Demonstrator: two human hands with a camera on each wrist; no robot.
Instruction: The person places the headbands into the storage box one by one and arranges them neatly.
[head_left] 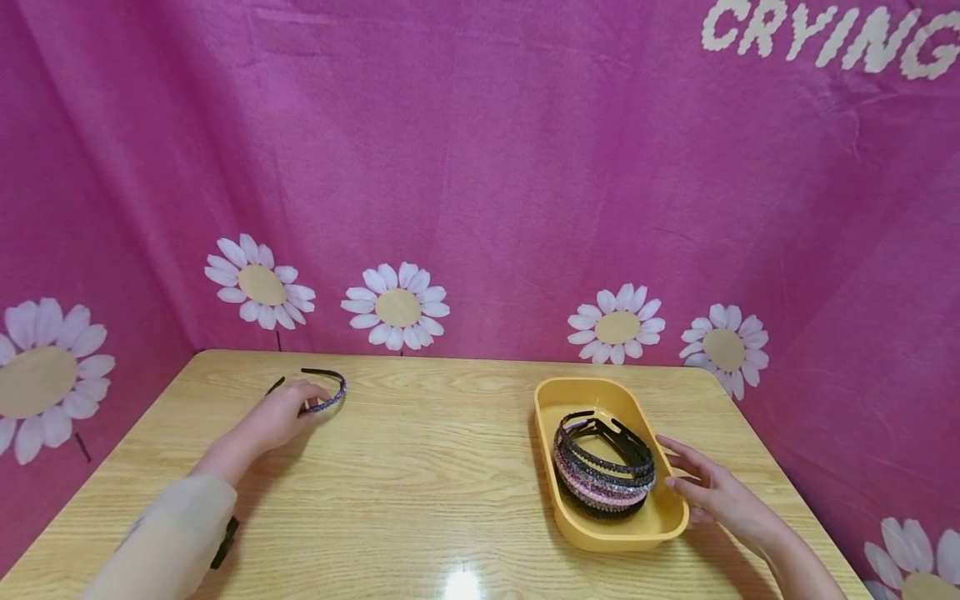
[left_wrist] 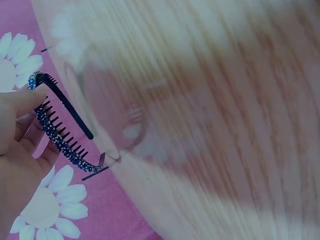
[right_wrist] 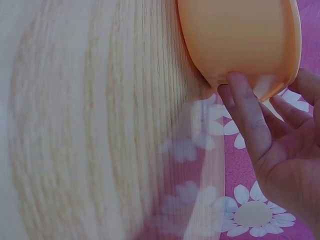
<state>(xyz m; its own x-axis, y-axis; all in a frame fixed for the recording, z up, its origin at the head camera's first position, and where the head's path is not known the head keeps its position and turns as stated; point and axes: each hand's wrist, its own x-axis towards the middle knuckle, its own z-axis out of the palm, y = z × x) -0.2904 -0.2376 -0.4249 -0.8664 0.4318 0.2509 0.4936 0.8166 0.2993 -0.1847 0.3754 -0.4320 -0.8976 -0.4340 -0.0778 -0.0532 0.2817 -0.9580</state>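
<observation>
At the back left of the table, my left hand (head_left: 288, 410) pinches a black toothed headband (head_left: 327, 403) covered in blue-purple glitter. In the left wrist view the thumb and fingers hold the headband (left_wrist: 62, 142) by its sparkly band, with its comb teeth and one bare black end showing. On the right stands a yellow plastic basket (head_left: 546, 492) with several glittery headbands (head_left: 603, 483) stacked inside, in black, silver and pink. My right hand (head_left: 712, 492) rests with extended fingers against the basket's right outer wall. In the right wrist view its fingers (right_wrist: 250, 112) touch the wall's lower part.
A light wood-grain table (head_left: 420, 483) with a glossy surface lies under everything. Behind and beside it hangs a pink cloth (head_left: 480, 183) printed with white daisies, close to the table's back and side edges.
</observation>
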